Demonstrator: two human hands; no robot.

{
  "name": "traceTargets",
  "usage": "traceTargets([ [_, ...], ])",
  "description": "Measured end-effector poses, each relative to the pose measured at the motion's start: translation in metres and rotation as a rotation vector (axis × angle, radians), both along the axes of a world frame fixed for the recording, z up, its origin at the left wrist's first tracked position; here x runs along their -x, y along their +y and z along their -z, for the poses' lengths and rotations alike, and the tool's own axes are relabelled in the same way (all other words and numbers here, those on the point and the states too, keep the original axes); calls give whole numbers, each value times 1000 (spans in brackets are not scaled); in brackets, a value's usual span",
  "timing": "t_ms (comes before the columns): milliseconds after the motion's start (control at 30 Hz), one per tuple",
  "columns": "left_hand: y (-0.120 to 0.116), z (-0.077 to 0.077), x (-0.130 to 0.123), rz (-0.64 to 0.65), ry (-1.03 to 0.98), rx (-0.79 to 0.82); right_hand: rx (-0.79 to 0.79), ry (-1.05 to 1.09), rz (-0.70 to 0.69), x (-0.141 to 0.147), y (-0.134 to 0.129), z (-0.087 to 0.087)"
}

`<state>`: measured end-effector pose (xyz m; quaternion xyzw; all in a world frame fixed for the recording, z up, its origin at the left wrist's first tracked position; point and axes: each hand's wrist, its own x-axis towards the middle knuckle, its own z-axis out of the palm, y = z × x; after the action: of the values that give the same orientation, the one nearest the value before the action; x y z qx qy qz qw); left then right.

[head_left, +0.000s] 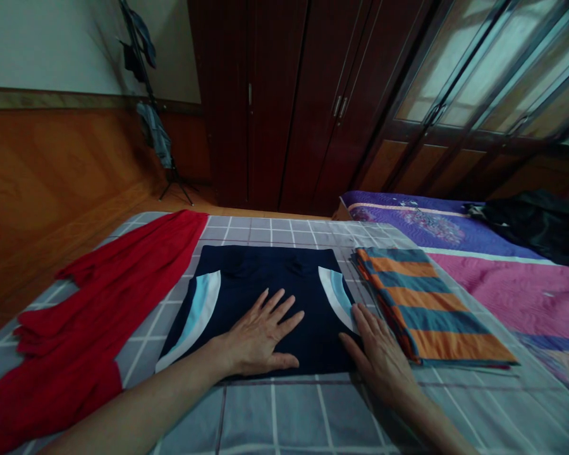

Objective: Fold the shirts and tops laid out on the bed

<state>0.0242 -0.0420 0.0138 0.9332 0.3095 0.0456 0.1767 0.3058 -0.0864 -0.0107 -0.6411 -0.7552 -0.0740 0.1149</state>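
Note:
A navy garment that looks like shorts (265,272), with white and light-blue curved side panels, lies flat on the checked bedsheet (294,417). My left hand (268,335) rests palm down on its middle, fingers spread. My right hand (377,351) lies at its right edge, fingers stretched out and touching the right side panel. Just right of that hand sits a stack of folded cloth (436,303) with orange and teal stripes on top. A crumpled red garment (123,297) stretches along the left side of the bed.
Beyond the bed stands a dark red wardrobe (275,126). A coat stand (146,82) with hanging items is at the back left. On the right, a purple and pink bedspread (474,272) adjoins this bed, with a black garment (535,221) on it.

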Motion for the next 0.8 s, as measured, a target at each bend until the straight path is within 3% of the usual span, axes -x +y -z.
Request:
traceTargets([
  [100,5,-8,7,-39,38,-6,3,-7,48,-7,9,-11],
  [200,19,-15,26,-218,81,-71,64,-34,72,-8,17,-24],
  [333,37,-11,55,-404,147,-88,173,-43,113,-6,24,-33],
  [533,11,-12,67,-308,27,-196,290,139,218,-11,36,-36],
  [700,-13,-12,66,-271,-27,-144,467,271,224,-14,48,-39],
  [800,-15,-10,67,-295,-116,-86,548,501,296,-11,50,-43],
])
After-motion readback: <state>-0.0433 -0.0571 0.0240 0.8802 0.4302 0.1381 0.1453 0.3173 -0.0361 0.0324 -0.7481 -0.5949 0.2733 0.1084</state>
